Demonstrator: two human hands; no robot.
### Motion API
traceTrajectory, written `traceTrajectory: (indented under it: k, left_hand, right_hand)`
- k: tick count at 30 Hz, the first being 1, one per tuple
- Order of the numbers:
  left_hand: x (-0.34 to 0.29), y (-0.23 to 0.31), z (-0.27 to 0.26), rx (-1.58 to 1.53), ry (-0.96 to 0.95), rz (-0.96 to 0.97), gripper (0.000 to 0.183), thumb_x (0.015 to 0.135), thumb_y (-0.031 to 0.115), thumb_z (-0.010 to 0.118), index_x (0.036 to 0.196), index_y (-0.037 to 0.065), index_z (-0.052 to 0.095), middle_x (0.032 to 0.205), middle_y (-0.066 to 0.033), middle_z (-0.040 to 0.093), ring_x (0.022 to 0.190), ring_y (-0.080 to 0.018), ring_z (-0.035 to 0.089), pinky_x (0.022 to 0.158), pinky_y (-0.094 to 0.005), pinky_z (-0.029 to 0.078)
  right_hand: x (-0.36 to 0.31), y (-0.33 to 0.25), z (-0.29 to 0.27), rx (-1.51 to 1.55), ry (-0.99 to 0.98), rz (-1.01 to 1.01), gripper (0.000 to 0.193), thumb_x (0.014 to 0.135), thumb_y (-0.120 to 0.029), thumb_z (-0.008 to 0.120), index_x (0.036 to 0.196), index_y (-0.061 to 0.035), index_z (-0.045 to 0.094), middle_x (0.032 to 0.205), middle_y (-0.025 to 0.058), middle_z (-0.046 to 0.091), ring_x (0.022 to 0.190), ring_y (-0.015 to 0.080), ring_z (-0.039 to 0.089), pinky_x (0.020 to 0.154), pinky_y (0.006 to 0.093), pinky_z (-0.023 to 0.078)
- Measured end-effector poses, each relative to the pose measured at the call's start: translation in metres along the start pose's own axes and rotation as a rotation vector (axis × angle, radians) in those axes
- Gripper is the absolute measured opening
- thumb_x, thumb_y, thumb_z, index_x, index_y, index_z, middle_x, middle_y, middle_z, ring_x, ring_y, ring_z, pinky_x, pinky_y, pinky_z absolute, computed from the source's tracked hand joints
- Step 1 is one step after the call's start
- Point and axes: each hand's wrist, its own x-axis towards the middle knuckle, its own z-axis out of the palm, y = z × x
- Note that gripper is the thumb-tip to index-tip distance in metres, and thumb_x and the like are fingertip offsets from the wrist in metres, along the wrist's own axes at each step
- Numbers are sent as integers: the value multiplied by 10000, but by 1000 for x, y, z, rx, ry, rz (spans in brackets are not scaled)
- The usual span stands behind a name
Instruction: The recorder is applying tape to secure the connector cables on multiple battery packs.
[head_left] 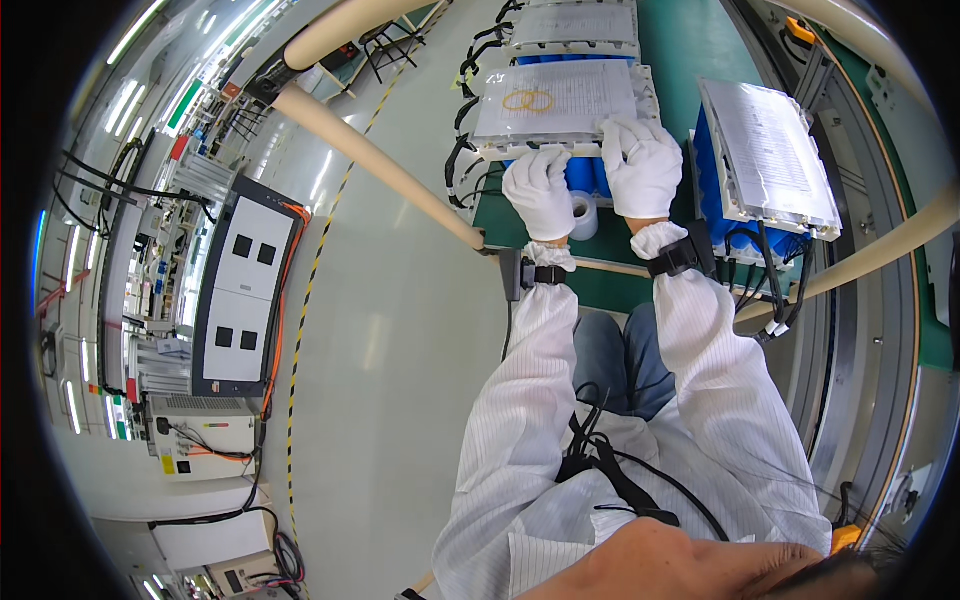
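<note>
My left hand (540,196), in a white glove, is at the near left edge of a blue battery pack (582,174), its fingers bent over the white rim. My right hand (643,168), gloved too, curls over the same edge further right, its fingertips by the corner of a printed sheet (580,98). That sheet lies on the pack in a clear cover, with yellow rubber bands (528,101) on it. Both hands grip the rim; the undersides of the fingers are hidden. Between my wrists stands a white roll (583,215).
Another blue pack (770,150) with a printed sheet and black cables stands at right on the green bench (690,40). More packs line up beyond mine. Beige rails (375,165) cross at left and right. A grey-white panel cabinet (240,290) stands across the aisle.
</note>
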Motion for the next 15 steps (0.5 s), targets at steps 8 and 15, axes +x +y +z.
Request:
traceTrajectory:
  k: [8,15]
  left_hand:
    - [-3,-15,13,42,68,13,196,730,178,673,860,119,539,841,-49,521,824,-275,492,740,-400,383]
    - [-5,-14,11,92,-63,-43,175,732,186,657,856,127,548,851,-54,524,821,-282,481,739,-407,371]
  right_hand:
    - [-1,3,2,16,12,-34,74,728,-103,600,775,-70,646,823,72,644,740,268,585,703,361,475]
    - [-3,4,4,-5,22,-47,85,731,-110,605,795,-73,646,827,73,643,749,270,587,715,362,479]
